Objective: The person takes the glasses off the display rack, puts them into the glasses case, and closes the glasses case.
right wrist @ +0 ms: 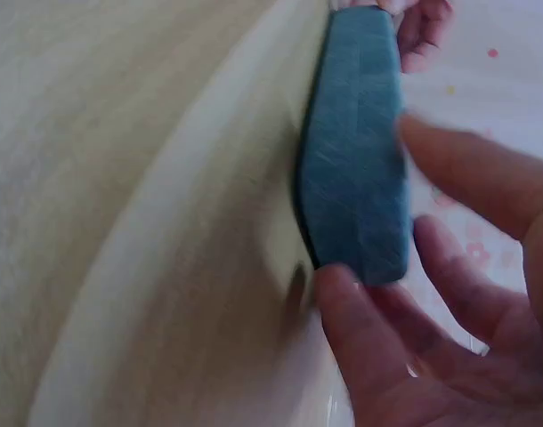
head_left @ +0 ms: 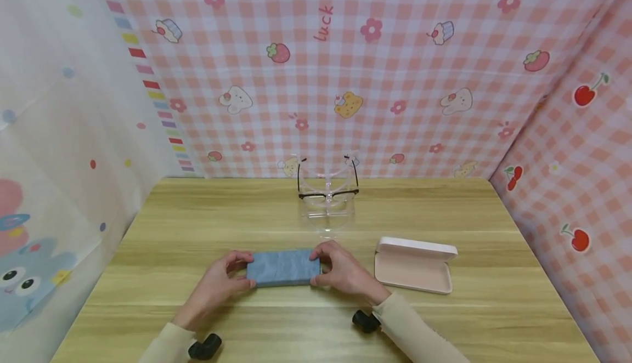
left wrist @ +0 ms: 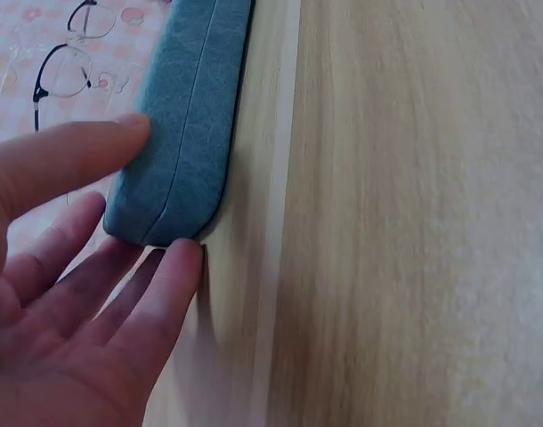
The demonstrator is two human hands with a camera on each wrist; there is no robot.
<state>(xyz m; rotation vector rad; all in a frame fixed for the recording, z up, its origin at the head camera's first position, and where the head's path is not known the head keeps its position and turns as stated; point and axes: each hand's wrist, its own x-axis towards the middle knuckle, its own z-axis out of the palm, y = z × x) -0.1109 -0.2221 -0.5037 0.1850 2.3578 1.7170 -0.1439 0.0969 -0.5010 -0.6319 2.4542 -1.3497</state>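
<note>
A person's left hand (head_left: 222, 279) and right hand (head_left: 343, 271) are pinching opposite ends of a blue case (head_left: 283, 267), thumbs pressing at its near corners and forefingers curving to the far ones. The wrists are angling inward, the cream-sleeved forearms reaching up from the near edge. The case is sitting level at the front middle of the table (head_left: 197, 217). An open pale case (head_left: 413, 268) is lying beyond the right hand, while dark-framed glasses (head_left: 328, 194) are perching farther back on a clear stand (head_left: 328, 214).
</note>
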